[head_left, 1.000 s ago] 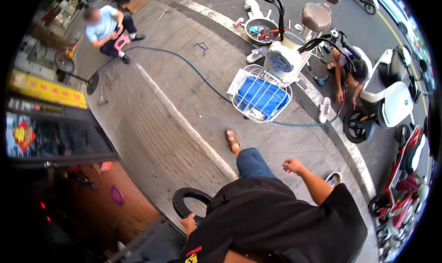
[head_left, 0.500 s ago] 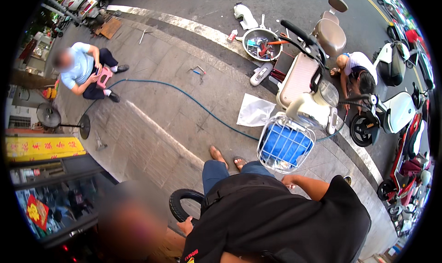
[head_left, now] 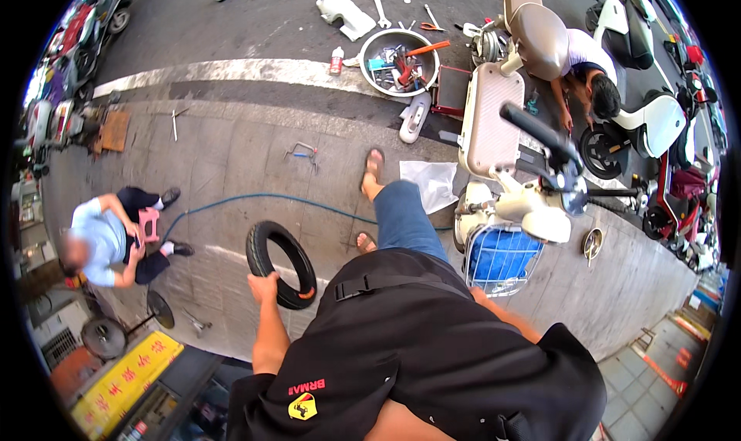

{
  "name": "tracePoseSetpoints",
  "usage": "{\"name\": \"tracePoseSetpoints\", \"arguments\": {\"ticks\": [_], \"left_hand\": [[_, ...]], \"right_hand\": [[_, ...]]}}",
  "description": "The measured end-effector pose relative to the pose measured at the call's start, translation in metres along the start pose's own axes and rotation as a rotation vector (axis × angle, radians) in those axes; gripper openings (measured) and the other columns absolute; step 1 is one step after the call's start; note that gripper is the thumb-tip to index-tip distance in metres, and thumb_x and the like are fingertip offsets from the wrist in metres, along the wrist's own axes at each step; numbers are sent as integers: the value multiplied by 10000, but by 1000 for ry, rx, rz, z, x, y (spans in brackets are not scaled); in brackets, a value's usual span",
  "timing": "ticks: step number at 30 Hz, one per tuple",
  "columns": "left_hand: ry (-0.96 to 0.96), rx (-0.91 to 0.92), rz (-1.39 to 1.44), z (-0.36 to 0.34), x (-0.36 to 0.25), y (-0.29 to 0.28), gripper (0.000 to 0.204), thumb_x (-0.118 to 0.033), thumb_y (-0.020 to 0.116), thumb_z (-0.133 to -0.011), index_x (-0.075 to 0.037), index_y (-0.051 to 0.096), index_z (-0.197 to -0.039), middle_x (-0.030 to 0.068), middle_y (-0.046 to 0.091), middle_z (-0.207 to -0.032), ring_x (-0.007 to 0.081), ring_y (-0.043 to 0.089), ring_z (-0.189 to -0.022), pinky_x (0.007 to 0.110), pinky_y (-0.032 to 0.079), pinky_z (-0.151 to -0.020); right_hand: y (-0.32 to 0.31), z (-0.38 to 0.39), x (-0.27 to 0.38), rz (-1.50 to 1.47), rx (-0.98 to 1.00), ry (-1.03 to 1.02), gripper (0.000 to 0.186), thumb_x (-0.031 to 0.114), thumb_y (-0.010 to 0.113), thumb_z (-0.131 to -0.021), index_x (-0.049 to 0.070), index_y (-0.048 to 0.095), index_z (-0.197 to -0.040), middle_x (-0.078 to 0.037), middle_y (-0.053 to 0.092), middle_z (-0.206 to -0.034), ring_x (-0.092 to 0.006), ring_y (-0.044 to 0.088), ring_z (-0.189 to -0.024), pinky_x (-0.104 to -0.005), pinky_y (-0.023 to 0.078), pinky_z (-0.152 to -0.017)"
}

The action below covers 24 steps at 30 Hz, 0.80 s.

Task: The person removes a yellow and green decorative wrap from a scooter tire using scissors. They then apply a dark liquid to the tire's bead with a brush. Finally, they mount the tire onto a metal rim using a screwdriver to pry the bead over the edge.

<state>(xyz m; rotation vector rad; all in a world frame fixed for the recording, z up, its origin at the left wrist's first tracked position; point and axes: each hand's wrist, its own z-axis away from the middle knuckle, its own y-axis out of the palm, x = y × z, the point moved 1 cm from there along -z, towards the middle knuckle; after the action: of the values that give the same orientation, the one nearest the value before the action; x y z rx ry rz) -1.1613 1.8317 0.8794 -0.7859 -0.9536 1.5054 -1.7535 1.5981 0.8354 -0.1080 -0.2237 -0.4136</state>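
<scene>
My left hand (head_left: 262,283) grips a black tire (head_left: 256,254) at its lower left edge, holding it out beside my body above the pavement. My right hand (head_left: 480,297) is low at my right side, mostly hidden by my black shirt, next to the wire basket (head_left: 500,254) of a cream scooter (head_left: 488,117). The basket holds a blue bag. My sandalled feet are below, near a white plastic sheet (head_left: 428,186). A blue hose (head_left: 270,195) runs across the paving behind the tire.
A basin of tools (head_left: 384,45) and loose parts lie ahead. A seated person (head_left: 104,240) is on a pink stool at left. Another person (head_left: 583,62) crouches among scooters at right. A standing fan (head_left: 104,337) and metal bowl (head_left: 593,244) sit nearer.
I have stepped forward and turned, bringing the scooter and tool basin closer. The tire has come up and outward in my left hand. The blurred head at lower left is out of view.
</scene>
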Motion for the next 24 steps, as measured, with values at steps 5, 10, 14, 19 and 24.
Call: {"name": "tracePoseSetpoints", "arguments": {"ticks": [5,10,14,19,24], "left_hand": [[188,-112,-49,-123,-264,-24,715,-310,829,-600,16,478,-1131,229,582,-1149,406,559,-1108,472,451,-944],[243,-46,39,-221,-521,-42,780,-361,847,-584,12,488,-1168,210,594,-1172,370,575,-1115,448,459,-950],[279,55,320,-274,-721,-21,790,-304,851,-573,56,484,-1172,227,625,-1122,346,628,-1025,415,489,-916],[373,287,773,-286,-1009,56,588,-135,830,-568,159,611,-1028,224,668,-988,283,660,-873,360,522,-812],[355,614,962,-269,-1242,100,573,-135,814,-614,107,594,-1084,198,656,-1037,306,660,-868,404,535,-806]], "right_hand": [[-18,-59,135,-307,-202,-95,249,264,639,-847,29,678,-919,-69,662,-777,-173,586,-580,-307,479,-511],[-79,-64,284,-466,-373,-49,220,233,617,-889,25,669,-939,-68,661,-772,-161,601,-611,-295,493,-555],[-98,-41,364,-837,-455,108,187,231,615,-889,46,643,-881,-42,612,-695,-133,585,-621,-287,480,-553],[-25,-92,369,-503,-580,90,206,248,621,-889,44,639,-870,-47,615,-716,-172,606,-694,-337,498,-600],[-94,-107,545,-1019,-546,367,211,255,614,-899,46,637,-882,-50,620,-727,-174,610,-700,-337,496,-604]]}}
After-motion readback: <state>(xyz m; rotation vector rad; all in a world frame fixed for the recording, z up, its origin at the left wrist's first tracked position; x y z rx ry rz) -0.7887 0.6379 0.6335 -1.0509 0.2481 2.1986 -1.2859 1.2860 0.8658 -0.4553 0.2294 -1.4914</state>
